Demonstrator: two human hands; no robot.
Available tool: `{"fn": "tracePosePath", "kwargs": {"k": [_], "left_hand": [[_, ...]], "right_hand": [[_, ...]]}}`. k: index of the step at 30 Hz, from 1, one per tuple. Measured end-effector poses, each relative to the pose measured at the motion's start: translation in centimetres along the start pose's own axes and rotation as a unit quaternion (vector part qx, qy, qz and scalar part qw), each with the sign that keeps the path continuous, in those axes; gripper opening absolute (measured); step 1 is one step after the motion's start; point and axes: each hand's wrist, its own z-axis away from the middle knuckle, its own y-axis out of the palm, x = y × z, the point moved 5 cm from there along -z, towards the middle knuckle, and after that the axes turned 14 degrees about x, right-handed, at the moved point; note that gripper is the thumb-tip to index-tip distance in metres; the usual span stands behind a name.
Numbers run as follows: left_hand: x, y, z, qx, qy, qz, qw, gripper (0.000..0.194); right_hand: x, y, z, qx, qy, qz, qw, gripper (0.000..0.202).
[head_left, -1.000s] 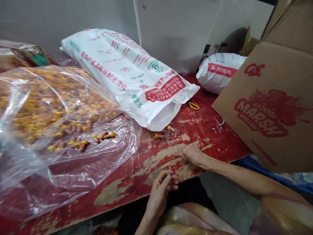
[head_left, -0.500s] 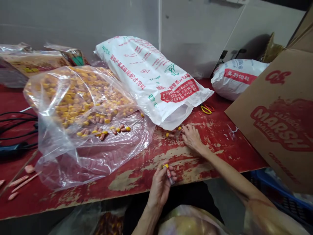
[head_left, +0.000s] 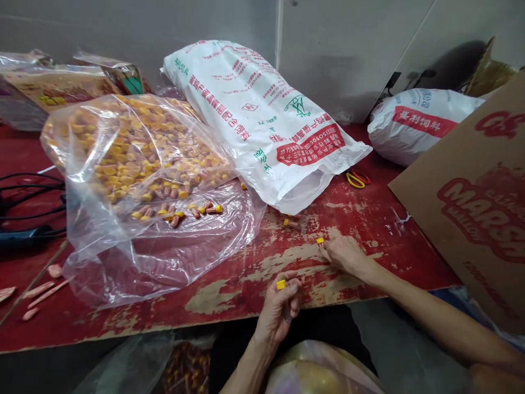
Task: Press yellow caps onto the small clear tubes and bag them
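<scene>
My left hand is closed around a small yellow-capped tube near the table's front edge; the fingers hide most of its body. My right hand pinches another yellow-capped tube just above the red table, its cap pointing left. One more such tube lies on the table by the mouth of a white printed sack. To the left, a clear plastic bag holds a heap of yellow-capped tubes, with several loose ones on its near flap.
A cardboard carton stands at the right, a second white sack behind it. Yellow and red scissor handles lie near the sack. Black cables and pink pieces are at the left. Another bag of tubes sits below the table.
My right hand has drawn back from the sack's mouth toward me, bringing a tube with it. The left hand has turned its tube so mainly the cap shows. The view has shifted slightly.
</scene>
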Motion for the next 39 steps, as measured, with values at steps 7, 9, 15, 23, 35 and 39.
{"fn": "tracePosePath", "kwargs": {"k": [7, 9, 15, 23, 35, 39], "left_hand": [[-0.3, 0.1, -0.6, -0.022, -0.015, -0.033, 0.999, 0.044], [-0.1, 0.0, -0.8, -0.029, -0.015, -0.065, 0.997, 0.042], [-2.1, 2.2, -3.9, -0.001, 0.061, -0.342, 0.938, 0.029], [-2.4, 6.2, -11.8, 0.030, 0.151, -0.688, 0.709, 0.039], [-1.2, 4.2, -10.6, 0.044, 0.134, -0.551, 0.822, 0.025], [-0.7, 4.2, -9.7, 0.069, 0.118, -0.461, 0.877, 0.024]], "right_hand": [[0.5, 2.1, 0.2, 0.001, 0.027, -0.017, 0.999, 0.026], [-0.7, 3.4, 0.6, -0.032, 0.016, -0.073, 0.997, 0.026], [-2.8, 7.4, 2.1, -0.176, -0.020, -0.235, 0.956, 0.027], [-1.8, 7.6, 2.1, -0.278, -0.015, -0.288, 0.916, 0.021], [-0.9, 7.0, 2.1, -0.301, -0.051, -0.316, 0.898, 0.022], [-0.4, 6.4, 2.4, -0.298, -0.113, -0.376, 0.870, 0.026]]}}
